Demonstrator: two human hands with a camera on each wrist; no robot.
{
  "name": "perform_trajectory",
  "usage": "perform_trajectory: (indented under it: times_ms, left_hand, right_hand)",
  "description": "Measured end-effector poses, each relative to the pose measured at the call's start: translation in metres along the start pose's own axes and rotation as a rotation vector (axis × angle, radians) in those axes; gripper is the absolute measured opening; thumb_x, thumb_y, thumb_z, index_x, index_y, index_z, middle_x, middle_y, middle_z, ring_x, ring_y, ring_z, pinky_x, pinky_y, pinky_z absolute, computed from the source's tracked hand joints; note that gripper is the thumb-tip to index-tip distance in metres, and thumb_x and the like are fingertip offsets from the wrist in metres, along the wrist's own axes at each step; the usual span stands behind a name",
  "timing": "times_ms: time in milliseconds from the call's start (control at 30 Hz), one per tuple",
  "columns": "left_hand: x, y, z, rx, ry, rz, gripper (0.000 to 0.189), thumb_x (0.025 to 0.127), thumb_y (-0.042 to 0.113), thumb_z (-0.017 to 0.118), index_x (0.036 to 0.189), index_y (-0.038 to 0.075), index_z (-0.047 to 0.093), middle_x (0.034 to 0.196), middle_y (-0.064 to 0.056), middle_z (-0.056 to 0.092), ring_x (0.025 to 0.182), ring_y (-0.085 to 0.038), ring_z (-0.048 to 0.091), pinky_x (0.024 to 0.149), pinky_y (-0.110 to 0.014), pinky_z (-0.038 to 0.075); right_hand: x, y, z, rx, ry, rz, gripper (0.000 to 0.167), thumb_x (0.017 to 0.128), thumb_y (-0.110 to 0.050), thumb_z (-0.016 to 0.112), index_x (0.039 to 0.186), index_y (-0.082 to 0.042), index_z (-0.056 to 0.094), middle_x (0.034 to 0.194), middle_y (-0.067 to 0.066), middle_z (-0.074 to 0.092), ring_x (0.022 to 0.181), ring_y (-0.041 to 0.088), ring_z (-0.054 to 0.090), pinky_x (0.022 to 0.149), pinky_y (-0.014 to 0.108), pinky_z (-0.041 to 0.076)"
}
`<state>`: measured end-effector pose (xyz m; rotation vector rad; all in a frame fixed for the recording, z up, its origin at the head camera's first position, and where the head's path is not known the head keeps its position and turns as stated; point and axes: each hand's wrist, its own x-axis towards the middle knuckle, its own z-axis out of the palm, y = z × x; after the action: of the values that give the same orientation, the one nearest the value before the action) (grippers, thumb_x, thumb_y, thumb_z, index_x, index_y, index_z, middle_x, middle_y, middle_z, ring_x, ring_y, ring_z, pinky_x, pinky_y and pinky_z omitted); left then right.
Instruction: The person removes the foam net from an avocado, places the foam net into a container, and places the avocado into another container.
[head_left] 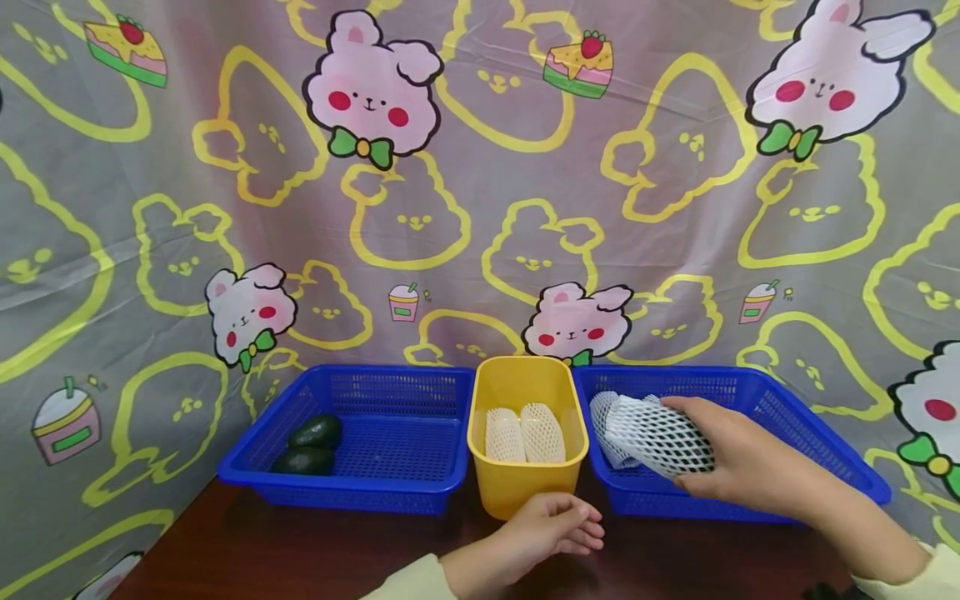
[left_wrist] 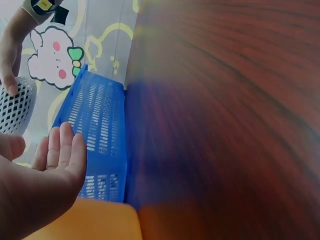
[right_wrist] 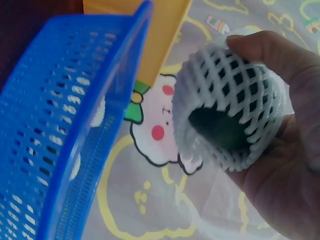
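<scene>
My right hand grips an avocado wrapped in a white foam net sleeve, thumb on one side and fingers on the other. The dark green skin shows through the mesh and at its open end. It is held over the left part of the right blue basket, where more white foam netting lies, partly hidden behind it. Palm turned toward the right and fingers loosely bent, my left hand holds nothing just in front of the yellow bin. Two cream foam net sleeves lie inside that bin.
Two bare avocados sit at the left side of the left blue basket. Both baskets flank the yellow bin closely on a dark reddish-brown table. A patterned curtain hangs right behind them.
</scene>
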<state>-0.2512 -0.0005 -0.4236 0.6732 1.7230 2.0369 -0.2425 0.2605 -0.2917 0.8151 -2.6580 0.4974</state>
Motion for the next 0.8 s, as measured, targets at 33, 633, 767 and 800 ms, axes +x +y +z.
perform_trajectory:
  times_ms: [33,633,767,800]
  left_hand:
    - [-0.003,0.001,-0.003,0.014,-0.011,0.006,0.036,0.103,0.013,0.048,0.112,-0.021,0.054,0.101,-0.033,0.064,0.092,-0.036,0.067,0.083,-0.041,0.054]
    - [-0.051,0.031,-0.053,0.335,-0.003,0.117,0.026,0.099,0.008,0.054,0.109,-0.015,0.06,0.1,-0.024,0.067,0.091,-0.024,0.067,0.082,-0.039,0.054]
    - [-0.061,0.03,-0.066,0.548,0.053,0.195,0.02,0.096,0.014,0.06,0.106,-0.003,0.066,0.098,-0.01,0.069,0.085,-0.009,0.063,0.074,-0.026,0.052]
    - [-0.063,0.031,-0.069,0.599,0.07,0.207,0.019,0.096,0.015,0.062,0.106,0.0,0.067,0.097,-0.006,0.069,0.083,-0.006,0.062,0.072,-0.024,0.051]
  right_hand:
    - [-0.001,-0.002,0.002,0.003,0.008,-0.02,0.084,0.064,-0.027,0.09,0.133,-0.002,0.048,0.115,0.006,0.06,0.091,0.014,0.056,0.071,0.034,0.051]
    - [-0.015,-0.036,0.049,0.106,-0.003,-0.205,0.083,0.071,-0.036,0.086,0.139,-0.018,0.043,0.124,-0.011,0.052,0.103,0.007,0.053,0.086,0.034,0.052]
    - [-0.017,-0.042,0.061,0.186,-0.07,-0.174,0.081,0.072,-0.037,0.086,0.139,-0.02,0.043,0.123,-0.013,0.052,0.102,0.006,0.053,0.086,0.031,0.052]
    - [-0.018,-0.043,0.064,0.202,-0.094,-0.157,0.081,0.073,-0.037,0.085,0.139,-0.021,0.042,0.123,-0.015,0.052,0.102,0.005,0.053,0.086,0.031,0.051]
